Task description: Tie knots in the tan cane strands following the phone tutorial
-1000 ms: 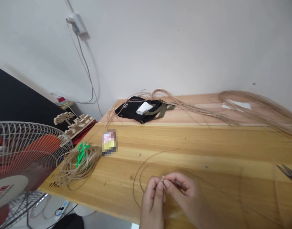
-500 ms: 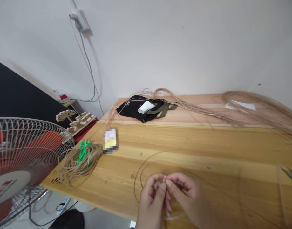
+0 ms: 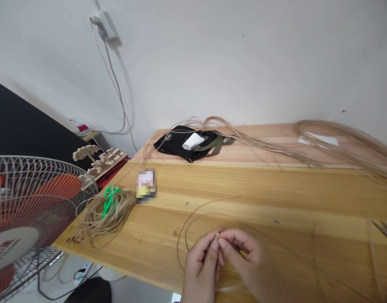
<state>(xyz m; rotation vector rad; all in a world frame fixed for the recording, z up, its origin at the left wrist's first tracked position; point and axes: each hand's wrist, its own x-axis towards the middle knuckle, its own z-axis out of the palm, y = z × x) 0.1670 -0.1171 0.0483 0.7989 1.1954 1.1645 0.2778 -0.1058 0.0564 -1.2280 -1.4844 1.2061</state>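
Observation:
Both hands meet over the front of the wooden table (image 3: 161, 235), fingertips together. Between thumb and forefinger, my left hand (image 3: 203, 259) pinches a small woven piece of pale rattan strips (image 3: 217, 236). From the other side, my right hand (image 3: 242, 250) grips the same piece, its thumb pressed against it. Most of the piece is hidden by the fingers. A long thin rattan strand (image 3: 180, 231) curves up from beside my left hand, and another strand runs off to the right across the tabletop.
A coil of rattan (image 3: 95, 219) tied with green string (image 3: 111, 201) lies at left, near a blurred-out item (image 3: 145, 185). Behind sit a black bag (image 3: 174, 143) and loose rattan lengths (image 3: 262, 143). Scissors (image 3: 385, 231) rest at far right. A caged fan (image 3: 38, 189) stands at left.
The fingers of both hands have shifted slightly around the small woven piece, and the lower fingers of my left hand have curled in more. Other things stay where they were.

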